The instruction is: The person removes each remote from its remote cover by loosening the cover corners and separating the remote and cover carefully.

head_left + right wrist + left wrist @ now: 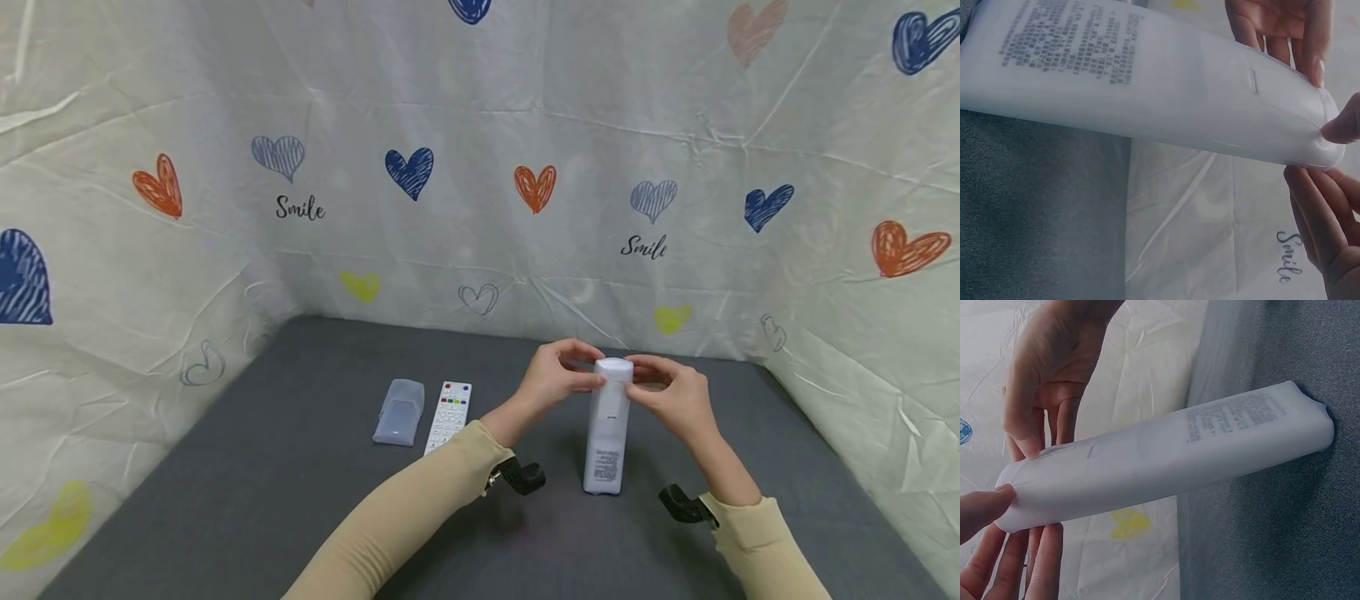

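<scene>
A white remote control (607,429) in a translucent cover stands on end on the table, its back with small printed text towards the head camera. My left hand (551,379) pinches the left side of its top end, thumb on the near face and fingers behind. From the right, my right hand (678,400) pinches the same end in a like way. In the left wrist view the cover (1160,465) reaches past the remote's lower end and touches the cloth. Creases in the cover (1297,119) show near the thumbs in the right wrist view.
Left of the hands lie a second white remote (450,408) with coloured buttons, partly behind my left sleeve, and a separate translucent cover (400,412). Dark grey cloth covers the table (247,483). A white curtain (480,233) printed with hearts rises at the back and sides.
</scene>
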`<state>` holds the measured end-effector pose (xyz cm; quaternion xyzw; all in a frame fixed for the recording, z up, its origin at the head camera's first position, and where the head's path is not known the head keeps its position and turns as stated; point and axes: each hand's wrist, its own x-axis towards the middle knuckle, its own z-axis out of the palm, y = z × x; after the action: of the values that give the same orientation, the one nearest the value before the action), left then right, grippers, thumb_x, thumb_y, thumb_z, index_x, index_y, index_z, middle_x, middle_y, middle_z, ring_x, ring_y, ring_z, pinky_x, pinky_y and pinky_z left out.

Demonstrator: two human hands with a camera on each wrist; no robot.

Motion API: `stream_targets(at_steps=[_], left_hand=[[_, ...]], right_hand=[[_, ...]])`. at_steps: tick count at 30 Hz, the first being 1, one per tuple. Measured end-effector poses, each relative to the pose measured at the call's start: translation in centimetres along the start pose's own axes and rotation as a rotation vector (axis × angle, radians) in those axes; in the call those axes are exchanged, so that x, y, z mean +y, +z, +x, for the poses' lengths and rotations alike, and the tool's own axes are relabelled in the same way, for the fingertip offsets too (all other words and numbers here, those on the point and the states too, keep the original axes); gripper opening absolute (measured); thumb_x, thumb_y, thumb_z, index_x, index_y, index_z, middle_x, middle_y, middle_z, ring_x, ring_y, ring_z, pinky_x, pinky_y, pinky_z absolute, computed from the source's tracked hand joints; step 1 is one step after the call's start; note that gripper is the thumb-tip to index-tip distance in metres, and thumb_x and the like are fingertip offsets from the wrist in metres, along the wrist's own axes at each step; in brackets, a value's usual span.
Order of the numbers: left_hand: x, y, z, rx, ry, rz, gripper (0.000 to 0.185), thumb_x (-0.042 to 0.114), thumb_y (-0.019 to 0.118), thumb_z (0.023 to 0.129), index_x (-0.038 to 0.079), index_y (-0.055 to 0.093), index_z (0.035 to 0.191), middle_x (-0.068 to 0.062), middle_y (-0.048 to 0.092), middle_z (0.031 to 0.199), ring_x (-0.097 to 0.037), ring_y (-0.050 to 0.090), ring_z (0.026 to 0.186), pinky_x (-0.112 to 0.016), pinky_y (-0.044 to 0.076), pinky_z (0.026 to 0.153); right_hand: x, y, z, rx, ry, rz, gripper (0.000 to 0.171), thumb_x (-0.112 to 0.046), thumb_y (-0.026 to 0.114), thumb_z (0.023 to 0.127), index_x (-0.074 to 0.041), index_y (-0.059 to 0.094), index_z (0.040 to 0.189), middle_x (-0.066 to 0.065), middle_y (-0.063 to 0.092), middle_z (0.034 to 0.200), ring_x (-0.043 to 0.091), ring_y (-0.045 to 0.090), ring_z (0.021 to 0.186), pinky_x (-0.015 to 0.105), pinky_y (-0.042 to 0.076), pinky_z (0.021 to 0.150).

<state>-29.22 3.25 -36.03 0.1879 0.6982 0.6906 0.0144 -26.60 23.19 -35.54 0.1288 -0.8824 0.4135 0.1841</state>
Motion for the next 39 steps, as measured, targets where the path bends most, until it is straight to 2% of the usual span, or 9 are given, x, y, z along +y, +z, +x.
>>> stream_targets(at_steps=[7, 13, 17, 23, 28, 30, 35, 39], left_hand=[[0.0, 0.0, 0.1, 0.0, -0.001, 0.01, 0.026, 0.007, 0.078, 0.076, 0.011, 0.07, 0.1, -0.004, 0.067, 0.103, -0.016, 0.064, 0.083, -0.031, 0.058, 0.073], [-0.1, 0.0, 0.2, -0.005, -0.002, 0.01, 0.026, 0.007, 0.078, 0.076, 0.011, 0.07, 0.1, -0.005, 0.067, 0.103, -0.015, 0.064, 0.083, -0.031, 0.058, 0.073], [0.0, 0.1, 0.2, -0.01, -0.007, 0.006, 0.027, 0.007, 0.078, 0.076, 0.01, 0.07, 0.102, -0.006, 0.067, 0.103, -0.015, 0.064, 0.083, -0.031, 0.058, 0.074], [-0.1, 0.4, 0.3, -0.004, -0.005, 0.004, 0.027, 0.007, 0.078, 0.076, 0.009, 0.071, 0.102, -0.007, 0.068, 0.104, -0.015, 0.063, 0.082, -0.031, 0.058, 0.074], [-0.2, 0.5, 0.5, 0.001, 0.002, 0.008, 0.026, 0.007, 0.079, 0.076, 0.01, 0.072, 0.101, -0.005, 0.068, 0.103, -0.015, 0.065, 0.082, -0.031, 0.058, 0.073], [-0.3, 0.5, 0.6, 0.0, 0.001, 0.009, 0.026, 0.006, 0.079, 0.076, 0.01, 0.072, 0.101, -0.005, 0.068, 0.102, -0.015, 0.065, 0.082, -0.031, 0.058, 0.073], [-0.5, 0.5, 0.9, 0.0, -0.002, 0.001, 0.026, 0.006, 0.079, 0.075, 0.009, 0.072, 0.1, -0.006, 0.069, 0.102, -0.015, 0.065, 0.083, -0.031, 0.059, 0.072], [-0.6, 0.4, 0.9, 0.01, -0.007, -0.004, 0.025, 0.007, 0.079, 0.076, 0.01, 0.073, 0.1, -0.006, 0.07, 0.1, -0.015, 0.066, 0.082, -0.031, 0.059, 0.072]], right_hand=[[0.5, -0.4, 0.1, -0.031, -0.022, 0.023, 0.038, -0.021, 0.075, 0.081, -0.008, 0.067, 0.116, 0.015, 0.072, 0.1, 0.026, 0.069, 0.091, 0.018, 0.053, 0.065], [0.8, -0.4, 0.2, -0.011, -0.029, 0.028, 0.035, -0.019, 0.076, 0.081, -0.009, 0.069, 0.114, 0.014, 0.072, 0.098, 0.011, 0.069, 0.084, 0.017, 0.053, 0.064], [1.0, -0.4, 0.1, 0.016, -0.068, 0.051, 0.034, -0.015, 0.075, 0.081, -0.007, 0.069, 0.113, 0.015, 0.072, 0.097, 0.004, 0.068, 0.08, 0.015, 0.054, 0.066], [1.4, -0.5, 0.1, 0.031, -0.139, 0.078, 0.032, -0.006, 0.073, 0.08, 0.0, 0.069, 0.111, 0.019, 0.071, 0.098, 0.001, 0.067, 0.078, 0.01, 0.052, 0.067], [-0.5, -0.9, -0.6, 0.09, -0.229, 0.031, 0.026, 0.003, 0.072, 0.078, 0.006, 0.069, 0.104, 0.02, 0.07, 0.093, 0.003, 0.067, 0.078, 0.01, 0.053, 0.066], [-1.2, -1.0, -0.8, 0.104, -0.257, 0.029, 0.024, 0.004, 0.072, 0.078, 0.007, 0.07, 0.102, 0.02, 0.07, 0.091, 0.0, 0.066, 0.077, 0.01, 0.052, 0.066], [-0.8, -1.0, -0.5, 0.124, -0.297, 0.033, 0.021, 0.005, 0.072, 0.077, 0.005, 0.071, 0.098, 0.018, 0.07, 0.086, -0.009, 0.061, 0.076, 0.007, 0.051, 0.064], [-0.6, -0.9, -0.2, 0.14, -0.311, 0.047, 0.019, 0.006, 0.072, 0.076, 0.006, 0.072, 0.096, 0.019, 0.07, 0.084, -0.011, 0.06, 0.074, 0.006, 0.05, 0.064]])
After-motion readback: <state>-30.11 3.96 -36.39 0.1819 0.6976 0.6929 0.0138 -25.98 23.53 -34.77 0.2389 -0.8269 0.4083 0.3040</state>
